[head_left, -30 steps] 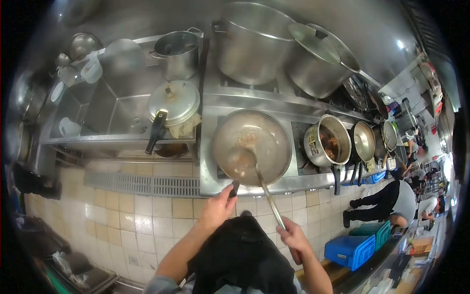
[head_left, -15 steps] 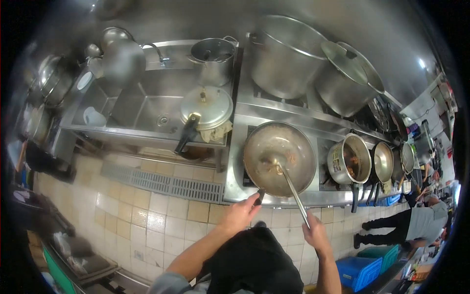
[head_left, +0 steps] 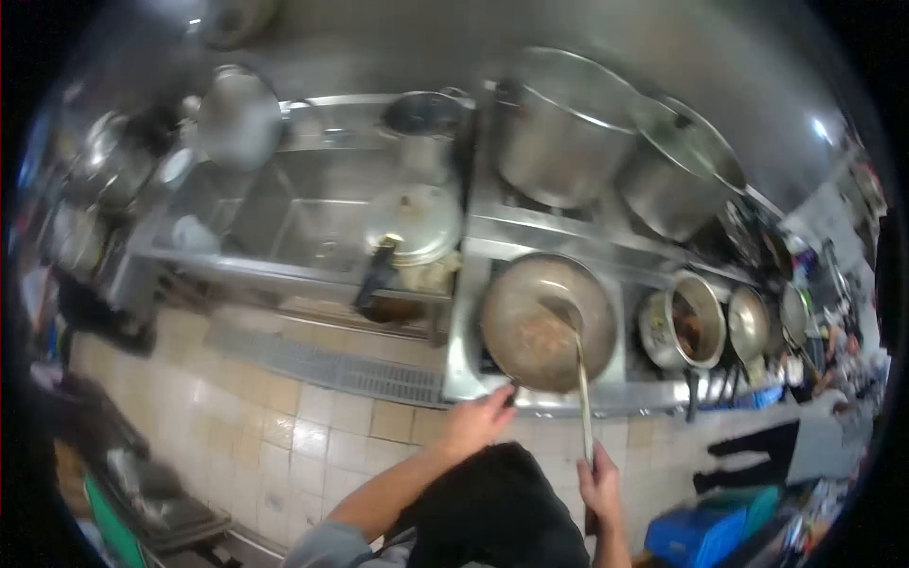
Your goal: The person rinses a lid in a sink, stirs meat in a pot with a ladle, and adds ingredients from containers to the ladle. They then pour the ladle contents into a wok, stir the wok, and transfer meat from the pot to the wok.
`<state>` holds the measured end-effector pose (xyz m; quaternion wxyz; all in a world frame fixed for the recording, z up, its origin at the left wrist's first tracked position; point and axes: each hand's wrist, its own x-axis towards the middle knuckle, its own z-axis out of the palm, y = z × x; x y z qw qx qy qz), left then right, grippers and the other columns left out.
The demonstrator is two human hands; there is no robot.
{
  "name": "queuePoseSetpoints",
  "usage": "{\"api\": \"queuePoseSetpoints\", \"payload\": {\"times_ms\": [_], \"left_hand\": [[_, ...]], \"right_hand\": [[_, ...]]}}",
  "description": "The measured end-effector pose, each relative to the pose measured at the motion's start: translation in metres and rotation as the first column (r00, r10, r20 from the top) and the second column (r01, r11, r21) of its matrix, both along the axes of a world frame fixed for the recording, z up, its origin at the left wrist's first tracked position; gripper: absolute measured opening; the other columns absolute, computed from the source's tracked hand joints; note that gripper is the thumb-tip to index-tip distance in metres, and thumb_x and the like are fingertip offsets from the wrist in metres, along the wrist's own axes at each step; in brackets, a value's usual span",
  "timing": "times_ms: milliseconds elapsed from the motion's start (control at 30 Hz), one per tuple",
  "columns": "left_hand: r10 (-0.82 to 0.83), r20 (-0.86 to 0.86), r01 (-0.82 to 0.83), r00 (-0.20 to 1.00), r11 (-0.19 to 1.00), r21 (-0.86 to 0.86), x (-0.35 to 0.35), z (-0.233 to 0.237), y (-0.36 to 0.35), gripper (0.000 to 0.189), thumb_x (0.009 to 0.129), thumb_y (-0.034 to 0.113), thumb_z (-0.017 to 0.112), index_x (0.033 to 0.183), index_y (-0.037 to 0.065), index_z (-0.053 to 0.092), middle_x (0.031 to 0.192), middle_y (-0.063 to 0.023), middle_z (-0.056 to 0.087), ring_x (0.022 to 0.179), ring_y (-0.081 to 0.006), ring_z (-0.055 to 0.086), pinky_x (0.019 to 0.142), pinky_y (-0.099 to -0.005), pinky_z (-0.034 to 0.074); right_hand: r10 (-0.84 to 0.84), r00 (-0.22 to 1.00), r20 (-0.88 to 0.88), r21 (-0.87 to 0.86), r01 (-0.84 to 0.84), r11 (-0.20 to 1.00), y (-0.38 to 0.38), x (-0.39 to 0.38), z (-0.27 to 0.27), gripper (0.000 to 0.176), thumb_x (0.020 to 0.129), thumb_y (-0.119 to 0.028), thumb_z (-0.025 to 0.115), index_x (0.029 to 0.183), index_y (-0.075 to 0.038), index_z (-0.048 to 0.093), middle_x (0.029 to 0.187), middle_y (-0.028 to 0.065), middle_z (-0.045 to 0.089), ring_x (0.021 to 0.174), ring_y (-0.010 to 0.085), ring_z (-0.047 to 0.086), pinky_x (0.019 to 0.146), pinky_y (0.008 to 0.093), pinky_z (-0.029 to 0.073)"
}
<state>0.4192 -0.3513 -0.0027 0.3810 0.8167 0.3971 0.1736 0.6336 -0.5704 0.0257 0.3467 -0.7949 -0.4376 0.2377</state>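
Observation:
A large round wok [head_left: 511,346] sits on the stove, with light brown food [head_left: 544,333] on its bottom. My left hand [head_left: 476,422] is closed round the wok's short dark handle [head_left: 512,390] at the near edge. In my right hand [head_left: 600,481] is the long handle of a metal ladle [head_left: 582,393]. The ladle's head is inside the wok, on the upper right of the food. The view is slightly blurred.
Two tall stockpots [head_left: 568,142] stand behind the wok. Right of it are a pot [head_left: 696,317] and a pan [head_left: 748,324]. A pressure cooker [head_left: 415,222] sits left beside the sink [head_left: 327,227]. Another person [head_left: 819,445] is at far right, near blue bins [head_left: 696,540].
The ladle's head has shifted to the upper right inside the wok, and its handle stands more upright in view. The food looks more gathered. The whole view has shifted slightly.

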Motion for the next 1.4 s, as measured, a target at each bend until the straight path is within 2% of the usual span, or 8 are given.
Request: {"api": "queuePoseSetpoints", "payload": {"times_ms": [167, 233, 300, 600, 767, 967, 1167, 1400], "left_hand": [[-0.004, 0.142, -0.001, 0.990, 0.999, 0.040, 0.006, -0.004, -0.001, 0.039, 0.096, 0.033, 0.066, 0.129, 0.014, 0.058, 0.091, -0.0167, 0.074, 0.082, -0.0389, 0.072, 0.072, -0.0496, 0.058], [0.000, 0.116, -0.004, 0.993, 0.999, 0.032, 0.002, -0.002, 0.001, 0.040, 0.095, 0.033, 0.067, 0.129, 0.014, 0.058, 0.092, -0.0162, 0.075, 0.082, -0.0384, 0.072, 0.072, -0.0497, 0.058], [0.004, 0.078, -0.007, 0.997, 0.999, 0.041, 0.000, 0.003, 0.001, 0.041, 0.094, 0.033, 0.068, 0.129, 0.014, 0.059, 0.093, -0.0155, 0.075, 0.083, -0.0384, 0.072, 0.073, -0.0506, 0.058], [0.063, 0.154, -0.053, 0.986, 0.996, -0.066, 0.008, 0.009, -0.009, 0.041, 0.089, 0.023, 0.075, 0.125, 0.007, 0.063, 0.091, -0.0183, 0.076, 0.083, -0.0301, 0.076, 0.075, -0.0403, 0.061], [0.092, 0.110, -0.089, 0.990, 0.995, -0.032, 0.008, 0.004, -0.009, 0.045, 0.088, 0.019, 0.076, 0.128, 0.004, 0.062, 0.093, -0.0176, 0.076, 0.084, -0.0280, 0.077, 0.076, -0.0382, 0.061], [0.330, 0.351, -0.192, 0.876, 0.907, -0.375, -0.025, -0.045, -0.029, 0.065, 0.088, 0.007, 0.077, 0.146, 0.004, 0.048, 0.112, -0.0160, 0.068, 0.089, -0.0181, 0.069, 0.080, -0.0286, 0.057], [0.534, 0.052, -0.520, 0.844, 0.839, -0.161, -0.069, -0.082, -0.080, 0.057, 0.088, 0.011, 0.076, 0.140, 0.001, 0.053, 0.109, -0.0187, 0.070, 0.088, -0.0216, 0.071, 0.077, -0.0315, 0.057], [0.138, -0.571, -0.309, 0.810, 0.927, -0.215, -0.116, -0.199, -0.189, 0.057, 0.079, 0.036, 0.082, 0.119, -0.001, 0.068, 0.101, -0.0201, 0.075, 0.097, -0.0327, 0.073, 0.087, -0.0433, 0.057]], "right_hand": [[-0.113, 0.991, 0.067, 0.022, 0.112, 0.993, 0.020, 0.021, -0.048, 0.039, 0.093, -0.010, 0.064, 0.129, 0.005, 0.057, 0.093, 0.0294, 0.065, 0.080, 0.0443, 0.066, 0.071, 0.0465, 0.054], [0.027, 0.982, 0.187, -0.001, -0.027, 1.000, 0.024, 0.038, -0.063, 0.041, 0.096, -0.012, 0.065, 0.130, 0.008, 0.055, 0.083, 0.0192, 0.066, 0.069, 0.0277, 0.063, 0.065, 0.0409, 0.051], [-0.055, 0.985, 0.161, -0.020, 0.059, 0.998, 0.032, 0.028, -0.034, 0.040, 0.096, -0.016, 0.065, 0.129, 0.006, 0.056, 0.083, 0.0223, 0.065, 0.069, 0.0320, 0.064, 0.065, 0.0415, 0.051], [0.009, 0.995, 0.103, -0.139, 0.006, 0.990, 0.009, 0.040, -0.036, 0.046, 0.097, -0.017, 0.061, 0.137, 0.005, 0.052, 0.120, 0.0337, 0.062, 0.108, 0.0505, 0.062, 0.091, 0.0493, 0.054], [-0.013, 0.999, -0.049, -0.126, 0.007, 0.992, -0.001, 0.050, 0.025, 0.049, 0.099, -0.020, 0.061, 0.141, 0.002, 0.050, 0.121, 0.0315, 0.063, 0.113, 0.0471, 0.063, 0.095, 0.0465, 0.052], [-0.200, 0.959, -0.202, -0.104, 0.182, 0.978, -0.041, 0.110, 0.078, 0.052, 0.101, -0.024, 0.060, 0.145, 0.001, 0.048, 0.117, 0.0276, 0.067, 0.107, 0.0364, 0.068, 0.093, 0.0413, 0.052], [-0.347, 0.907, -0.238, -0.217, 0.298, 0.929, -0.082, 0.228, 0.113, 0.049, 0.100, -0.022, 0.060, 0.142, 0.002, 0.051, 0.108, 0.0290, 0.070, 0.101, 0.0343, 0.070, 0.090, 0.0411, 0.052], [-0.191, 0.980, 0.058, -0.175, 0.198, 0.964, -0.095, 0.326, 0.091, 0.048, 0.096, -0.018, 0.061, 0.137, 0.006, 0.051, 0.110, 0.0345, 0.067, 0.110, 0.0502, 0.063, 0.092, 0.0501, 0.051]]}}
